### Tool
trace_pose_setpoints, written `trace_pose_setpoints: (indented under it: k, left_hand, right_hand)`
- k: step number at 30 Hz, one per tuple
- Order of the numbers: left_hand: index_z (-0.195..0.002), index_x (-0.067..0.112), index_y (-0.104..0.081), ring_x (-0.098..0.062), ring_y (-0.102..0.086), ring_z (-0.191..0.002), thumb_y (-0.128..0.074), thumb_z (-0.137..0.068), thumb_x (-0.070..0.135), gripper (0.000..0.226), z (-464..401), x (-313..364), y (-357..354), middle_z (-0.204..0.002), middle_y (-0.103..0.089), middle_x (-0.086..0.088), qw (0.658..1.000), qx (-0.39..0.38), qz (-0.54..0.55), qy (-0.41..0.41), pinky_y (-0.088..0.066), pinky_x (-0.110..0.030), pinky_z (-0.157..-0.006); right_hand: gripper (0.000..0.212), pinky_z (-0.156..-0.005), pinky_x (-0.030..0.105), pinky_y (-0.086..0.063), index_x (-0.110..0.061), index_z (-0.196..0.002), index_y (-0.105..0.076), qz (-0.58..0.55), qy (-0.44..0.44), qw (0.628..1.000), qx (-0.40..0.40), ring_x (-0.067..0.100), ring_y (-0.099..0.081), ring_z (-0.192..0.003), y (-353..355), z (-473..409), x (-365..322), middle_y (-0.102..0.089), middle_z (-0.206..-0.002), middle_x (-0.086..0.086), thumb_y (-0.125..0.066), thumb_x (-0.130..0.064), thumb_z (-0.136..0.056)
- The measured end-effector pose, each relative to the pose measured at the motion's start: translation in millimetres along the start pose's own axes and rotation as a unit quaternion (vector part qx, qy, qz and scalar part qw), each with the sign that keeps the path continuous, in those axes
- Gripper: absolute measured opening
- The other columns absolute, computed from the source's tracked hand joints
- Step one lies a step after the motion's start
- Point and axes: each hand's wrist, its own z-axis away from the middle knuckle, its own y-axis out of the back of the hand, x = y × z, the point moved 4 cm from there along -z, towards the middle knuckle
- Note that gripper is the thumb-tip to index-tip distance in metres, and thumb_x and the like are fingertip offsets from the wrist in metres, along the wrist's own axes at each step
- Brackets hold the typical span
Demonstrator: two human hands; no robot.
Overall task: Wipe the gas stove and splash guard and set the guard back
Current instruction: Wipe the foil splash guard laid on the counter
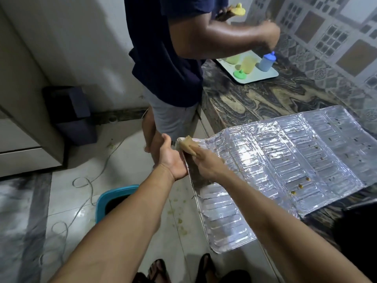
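The silver foil splash guard (289, 160) lies unfolded flat on the dark marbled counter (255, 99), its left panel hanging over the counter's edge. Brown food specks dot its right panels. My right hand (206, 164) presses a tan cloth (188, 147) on the guard's near-left corner. Under that overhanging edge my left hand (170, 160) is cupped palm up, touching the foil rim, fingers apart. The gas stove is out of view.
Another person in a dark shirt (163, 48) stands close ahead at the counter, reaching over a white tray (265, 76) with bottles. A blue-rimmed bin (110, 197) sits on the floor below my left arm. Loose cable (85, 188) and crumbs lie on the tiles.
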Motion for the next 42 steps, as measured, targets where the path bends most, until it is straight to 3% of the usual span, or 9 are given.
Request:
trace_pose_setpoints:
  k: [7,12,21,25,27,31,35,38,42]
  left_hand:
    - [-0.135,-0.005,-0.049,-0.043,-0.053,-0.121,-0.023,-0.086,0.079,0.101,-4,-4,-6,-0.137,-0.051,-0.029,0.995,0.011,-0.092,0.040,-0.046,-0.051,-0.089]
    - [-0.141,0.001,-0.046,-0.042,-0.044,-0.132,-0.027,-0.100,0.055,0.071,-14,-8,2,-0.143,-0.047,-0.025,0.989,0.070,-0.117,0.050,-0.034,-0.054,-0.107]
    - [-0.136,0.006,-0.053,-0.042,-0.050,-0.127,-0.032,-0.099,0.054,0.064,-28,4,10,-0.135,-0.056,-0.022,0.987,0.104,-0.117,0.043,-0.038,-0.057,-0.105]
    - [-0.114,0.003,-0.060,-0.032,-0.068,-0.087,-0.045,-0.101,0.024,0.029,-22,12,3,-0.096,-0.071,-0.016,0.964,0.139,-0.226,-0.001,-0.054,-0.048,-0.072]
    - [-0.096,0.001,-0.063,-0.023,-0.070,-0.071,-0.057,-0.093,0.005,0.007,-25,17,11,-0.072,-0.070,-0.010,0.923,0.212,-0.319,-0.035,-0.060,-0.045,-0.069]
    - [-0.109,-0.005,-0.064,-0.025,-0.070,-0.090,-0.069,-0.075,-0.011,0.035,-32,19,35,-0.099,-0.072,-0.018,0.854,0.319,-0.409,-0.031,-0.059,-0.037,-0.073]
    - [-0.114,-0.007,-0.061,-0.019,-0.061,-0.063,-0.073,-0.076,-0.006,0.040,-23,11,27,-0.079,-0.064,-0.012,0.811,0.365,-0.453,-0.067,-0.049,-0.025,-0.040]
    - [-0.131,0.003,-0.046,-0.031,-0.055,-0.115,-0.075,-0.077,0.016,0.062,-19,12,11,-0.127,-0.053,-0.015,0.675,0.423,-0.586,-0.145,-0.050,-0.039,-0.089]
    - [-0.124,0.009,-0.052,-0.031,-0.044,-0.123,-0.068,-0.079,0.021,0.049,-32,-13,-38,-0.131,-0.048,-0.012,0.591,0.294,-0.712,-0.240,-0.039,-0.036,-0.101]
  right_hand:
    - [0.037,-0.094,0.045,-0.048,-0.028,-0.132,-0.056,-0.010,0.040,0.998,-0.051,0.030,-0.060,-0.106,2,60,17,-0.065,-0.119,0.012,-0.046,-0.014,-0.099]
    - [0.037,-0.085,0.033,-0.043,-0.025,-0.133,-0.055,0.014,0.062,0.993,-0.102,0.018,-0.056,-0.100,5,96,23,-0.063,-0.117,0.009,-0.046,-0.012,-0.099]
    - [0.018,-0.079,0.040,-0.052,-0.035,-0.093,-0.057,0.063,0.025,0.969,-0.239,0.013,-0.062,-0.086,5,136,41,-0.062,-0.092,-0.006,-0.046,-0.022,-0.099]
    - [0.014,-0.063,0.031,-0.057,-0.015,-0.101,-0.064,-0.055,-0.037,0.973,-0.220,0.005,-0.066,-0.069,41,134,43,-0.066,-0.083,-0.002,-0.053,-0.008,-0.095]
    - [0.017,-0.062,0.038,-0.053,-0.018,-0.091,-0.065,-0.114,-0.071,0.985,-0.110,0.011,-0.065,-0.069,70,124,51,-0.067,-0.077,-0.004,-0.055,-0.004,-0.089]
    - [0.026,-0.037,0.025,-0.040,-0.011,-0.103,-0.064,-0.117,-0.112,0.981,0.104,0.012,-0.052,-0.041,114,108,71,-0.058,-0.063,0.005,-0.041,0.000,-0.097]
    - [0.036,-0.073,0.028,-0.048,-0.025,-0.135,-0.052,0.046,-0.061,0.996,0.044,0.014,-0.059,-0.081,86,107,67,-0.063,-0.111,0.001,-0.040,-0.014,-0.103]
    - [0.030,-0.076,0.023,-0.054,-0.018,-0.116,-0.065,-0.037,-0.071,0.997,0.012,0.018,-0.065,-0.090,73,115,78,-0.071,-0.105,0.006,-0.051,-0.004,-0.093]
    - [0.030,-0.044,0.021,-0.040,-0.005,-0.081,-0.074,-0.197,-0.056,0.973,0.104,0.014,-0.057,-0.049,115,124,78,-0.069,-0.067,0.013,-0.044,-0.008,-0.085]
